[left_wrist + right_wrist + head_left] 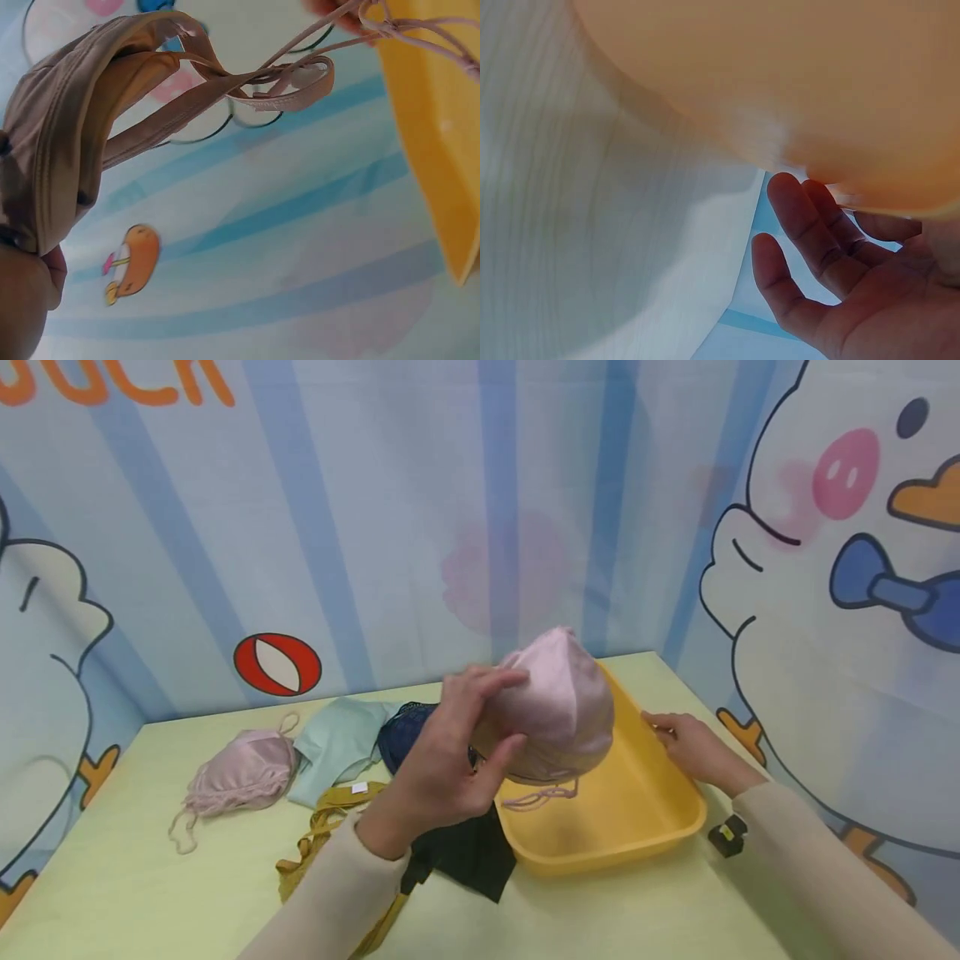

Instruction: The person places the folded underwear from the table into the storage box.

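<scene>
A pale pink satin bra, its cups nested together, is gripped at its left side by my left hand. It is raised over the left part of a yellow plastic bin. Thin pink straps dangle from it toward the bin in the left wrist view. At the bin's right rim, my right hand holds the edge; in the right wrist view its lower fingers spread loosely beneath the bin. The bin's visible floor is bare yellow plastic.
Left of the bin lie another pink bra, a mint garment, a navy lace piece, a mustard strappy garment and a black cloth. A small black object appears by my right sleeve. Cartoon-printed curtains stand behind the table.
</scene>
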{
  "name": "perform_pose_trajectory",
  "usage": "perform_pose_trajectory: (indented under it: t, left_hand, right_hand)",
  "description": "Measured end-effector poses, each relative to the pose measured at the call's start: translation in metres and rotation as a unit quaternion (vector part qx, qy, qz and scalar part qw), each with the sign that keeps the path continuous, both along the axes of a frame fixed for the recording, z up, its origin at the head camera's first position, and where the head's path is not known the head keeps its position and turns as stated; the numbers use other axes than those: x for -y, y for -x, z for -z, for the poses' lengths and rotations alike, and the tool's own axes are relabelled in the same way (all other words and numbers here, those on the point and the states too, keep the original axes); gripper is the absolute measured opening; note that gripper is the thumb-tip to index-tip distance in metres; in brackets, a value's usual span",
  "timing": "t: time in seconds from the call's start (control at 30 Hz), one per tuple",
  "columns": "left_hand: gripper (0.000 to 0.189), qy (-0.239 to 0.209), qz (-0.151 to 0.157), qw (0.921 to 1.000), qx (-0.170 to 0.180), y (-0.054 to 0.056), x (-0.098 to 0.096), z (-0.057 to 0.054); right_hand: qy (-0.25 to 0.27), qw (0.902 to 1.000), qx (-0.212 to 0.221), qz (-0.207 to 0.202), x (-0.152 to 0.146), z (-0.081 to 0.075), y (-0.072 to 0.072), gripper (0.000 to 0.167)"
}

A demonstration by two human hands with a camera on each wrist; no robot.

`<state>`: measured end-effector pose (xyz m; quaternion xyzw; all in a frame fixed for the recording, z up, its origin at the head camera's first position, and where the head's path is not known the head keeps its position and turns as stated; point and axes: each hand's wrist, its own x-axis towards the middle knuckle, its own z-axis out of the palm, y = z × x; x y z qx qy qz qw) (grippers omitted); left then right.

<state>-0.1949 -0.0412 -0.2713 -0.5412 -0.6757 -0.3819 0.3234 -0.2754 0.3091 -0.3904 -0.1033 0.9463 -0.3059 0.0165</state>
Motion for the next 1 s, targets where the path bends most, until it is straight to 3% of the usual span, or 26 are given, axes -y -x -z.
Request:
perform_pose_trajectory:
  t: [0.13, 0.27, 0.4, 0.53, 0.7, 0.87, 0.93, 1.0]
  left_hand:
    - [0.051, 0.049, -0.001, 0.9986, 0.02, 0.009, -0.02, 0.026]
    - [0.051, 0.102, 0.003, 0.9927, 0.064, 0.017, -0.034, 0.051]
    - [0.046, 0.157, 0.008, 0.9809, 0.115, 0.026, -0.042, 0.074]
    - [0.044, 0.21, -0.014, 0.9645, 0.16, 0.032, -0.047, 0.091]
    - [0.042, 0.277, -0.095, 0.934, 0.204, 0.032, -0.054, 0.106]
    - [0.041, 0.331, -0.189, 0.8882, 0.257, 0.03, -0.063, 0.113]
    - [0.04, 0.349, -0.213, 0.8708, 0.272, 0.029, -0.065, 0.116]
    - [0.04, 0.364, -0.228, 0.8585, 0.28, 0.029, -0.067, 0.118]
  right_hand:
    - [0.001, 1.0, -0.009, 0.0, 0.0, 0.001, 0.0, 0.039]
    - [-0.004, 0.9998, -0.02, 0.004, 0.0, 0.002, -0.001, 0.039]
    - [-0.001, 0.9998, -0.017, 0.007, 0.001, 0.001, -0.003, 0.039]
    - [0.0, 0.9998, -0.018, 0.004, 0.001, 0.0, -0.004, 0.039]
    - [-0.002, 0.9998, -0.022, -0.001, 0.001, 0.001, -0.004, 0.039]
    - [-0.007, 0.9994, -0.032, -0.005, 0.0, 0.001, -0.004, 0.038]
    - [-0.01, 0.9994, -0.033, -0.003, 0.0, 0.001, -0.005, 0.038]
    - [-0.013, 0.9993, -0.034, -0.003, 0.001, 0.0, -0.005, 0.038]
